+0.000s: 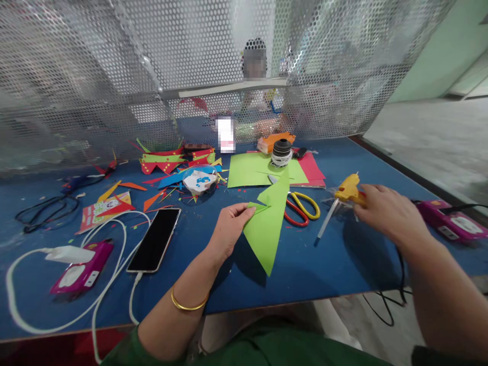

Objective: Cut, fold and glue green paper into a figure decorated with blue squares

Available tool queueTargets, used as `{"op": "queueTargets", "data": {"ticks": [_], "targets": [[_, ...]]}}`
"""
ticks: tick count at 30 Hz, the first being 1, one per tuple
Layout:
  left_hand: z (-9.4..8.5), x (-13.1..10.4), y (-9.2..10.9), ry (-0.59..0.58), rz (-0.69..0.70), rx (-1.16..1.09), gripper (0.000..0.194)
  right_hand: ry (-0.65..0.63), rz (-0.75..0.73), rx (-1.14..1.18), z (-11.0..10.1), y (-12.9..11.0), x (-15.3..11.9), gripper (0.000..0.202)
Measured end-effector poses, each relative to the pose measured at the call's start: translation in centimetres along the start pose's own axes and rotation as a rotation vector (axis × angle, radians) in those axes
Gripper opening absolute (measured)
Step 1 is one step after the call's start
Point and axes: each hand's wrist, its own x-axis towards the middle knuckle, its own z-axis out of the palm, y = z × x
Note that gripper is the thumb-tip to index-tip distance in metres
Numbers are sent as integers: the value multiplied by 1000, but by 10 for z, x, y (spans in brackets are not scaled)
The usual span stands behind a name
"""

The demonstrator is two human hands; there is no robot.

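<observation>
While the left hand [227,231] pinches one green paper [269,229], the right hand [391,211] curls round one glue gun [347,189]; two sockets [455,221] flank them.

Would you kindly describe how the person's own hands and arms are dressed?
The left hand is ungloved, with a slim, plain gold bangle above the wrist and a dark green sleeve near the elbow. The right hand is also ungloved, its forearm unadorned.

Soft light from above casts blurry shadows on my table [305,274] beneath my left hand [231,229] and right hand [389,211]; the perforated sheet [202,40] glints, and wide-angle distortion stretches my right forearm [450,284].
</observation>
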Motion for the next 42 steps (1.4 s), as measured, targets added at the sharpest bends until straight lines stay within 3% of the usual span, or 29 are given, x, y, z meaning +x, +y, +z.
{"op": "queueTargets", "data": {"ticks": [4, 8, 12, 15, 17, 22, 26, 30, 35, 42], "targets": [[-1, 1, 0, -26, -8, 28, 21, -96, -44, 14, 7, 27, 19, 23], [-3, 3, -2, 21, 43, 76, 17, -53, -68, 9, 9, 26, 19, 26], [-3, 3, -3, 45, 62, 90, 17, 32, -35, -21, -2, 19, 12, 15], [-2, 2, -1, 23, 37, 71, 18, 63, 19, 117, -18, -2, 3, 23], [-2, 1, -1, 11, 25, 55, 20, 59, 74, 403, -27, -27, -5, 30], [-2, 2, -2, 25, 13, 49, 26, -52, -110, 739, -28, -102, -34, 27], [-2, 3, -3, 28, 8, 25, 26, -158, -190, 916, -19, -141, -53, 16], [-1, 3, -2, 27, 47, 11, 23, -112, -223, 888, -13, -153, -57, 12], [-2, 2, -1, 2, 68, 22, 23, -160, -316, 835, -6, -149, -55, 10], [-3, 4, -5, 27, 96, 37, 23, -93, -385, 739, -6, -150, -55, 12]]}}
